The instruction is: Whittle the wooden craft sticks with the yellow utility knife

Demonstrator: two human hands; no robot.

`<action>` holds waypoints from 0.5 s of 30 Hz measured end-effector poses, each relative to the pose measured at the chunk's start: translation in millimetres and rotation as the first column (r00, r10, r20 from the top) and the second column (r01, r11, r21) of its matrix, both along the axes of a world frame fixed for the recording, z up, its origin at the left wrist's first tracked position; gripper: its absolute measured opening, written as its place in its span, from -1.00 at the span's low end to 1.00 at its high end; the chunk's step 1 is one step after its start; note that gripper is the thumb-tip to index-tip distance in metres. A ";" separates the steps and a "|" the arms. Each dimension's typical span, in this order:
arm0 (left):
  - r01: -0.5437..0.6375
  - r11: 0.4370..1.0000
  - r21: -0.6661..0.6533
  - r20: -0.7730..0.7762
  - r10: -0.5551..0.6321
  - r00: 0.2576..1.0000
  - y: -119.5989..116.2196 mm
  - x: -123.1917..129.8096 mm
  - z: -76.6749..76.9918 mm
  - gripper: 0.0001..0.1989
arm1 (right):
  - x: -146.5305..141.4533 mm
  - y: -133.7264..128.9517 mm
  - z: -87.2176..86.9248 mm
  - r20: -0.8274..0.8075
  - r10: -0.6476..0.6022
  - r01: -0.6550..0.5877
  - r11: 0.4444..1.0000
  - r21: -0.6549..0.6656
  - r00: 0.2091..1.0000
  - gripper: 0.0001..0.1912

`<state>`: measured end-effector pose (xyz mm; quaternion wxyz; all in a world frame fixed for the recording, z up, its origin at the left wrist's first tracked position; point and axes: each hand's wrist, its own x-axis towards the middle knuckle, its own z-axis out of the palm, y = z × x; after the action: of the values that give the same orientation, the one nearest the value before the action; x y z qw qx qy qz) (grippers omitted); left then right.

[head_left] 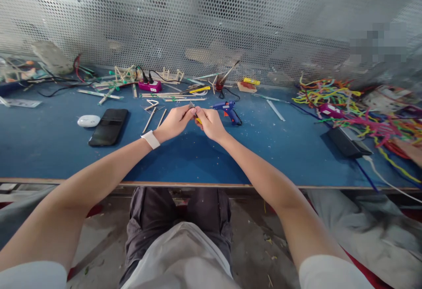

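Over the middle of the blue table, my two hands meet with fingertips touching. My right hand (211,123) is closed around a yellow-handled cutter (198,121), mostly covered by the fingers. A small grey tip shows above the fingertips. My left hand (175,121) is closed in a pinch; what it holds is hidden. Just right of my right hand lies a blue hot glue gun (230,110) with an orange trigger. Left of my left hand are loose wooden sticks (149,119) and a small joined stick shape (151,104).
A black phone (108,127) and white mouse (89,121) lie left. Behind are a purple power strip (150,86), stick frames (123,76) and a yellow tool (199,89). Colourful pipe cleaners (326,90), a black box (348,142) and another person's hand (409,152) are right.
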<state>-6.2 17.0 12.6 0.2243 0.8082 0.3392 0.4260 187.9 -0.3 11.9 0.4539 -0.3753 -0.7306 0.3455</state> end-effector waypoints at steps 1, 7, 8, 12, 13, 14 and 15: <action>0.007 1.000 -0.006 -0.006 -0.007 1.000 0.0 -0.6 0.2 -0.43 | 1.4 0.4 0.8 0.014 0.006 -0.006 1.000 -0.004 1.000 -0.10; 0.007 1.000 -0.004 -0.034 -0.007 0.999 0.3 -2.3 1.9 -0.37 | 2.0 -1.6 4.5 0.024 0.008 -0.008 1.000 -0.001 1.000 -0.11; 0.001 1.000 0.006 -0.039 -0.001 0.999 0.2 -2.4 2.1 -0.35 | 1.4 -2.3 4.9 0.024 0.000 0.000 1.000 0.006 1.000 -0.11; -0.032 0.999 0.029 -0.053 0.034 0.998 0.0 -2.6 1.7 -0.33 | -0.7 -4.1 5.3 0.012 -0.018 0.018 1.000 0.023 1.000 -0.10; -0.040 0.999 0.031 -0.053 0.042 0.998 0.1 -2.7 1.4 -0.32 | -1.0 -4.1 5.0 0.004 -0.016 0.016 1.000 0.024 1.000 -0.10; -0.046 0.999 0.030 -0.052 0.047 0.998 0.3 -2.8 1.0 -0.32 | -1.3 -4.0 4.6 -0.005 -0.014 0.014 1.000 0.019 1.000 -0.10; -0.049 0.998 0.027 -0.050 0.051 0.997 0.6 -2.8 0.6 -0.32 | -1.7 -3.7 4.0 -0.014 -0.013 0.013 1.000 0.010 1.000 -0.10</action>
<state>-9.0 17.6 13.2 0.1944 0.8128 0.3595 0.4151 186.2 -4.0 15.8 0.4633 -0.3754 -0.7266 0.3414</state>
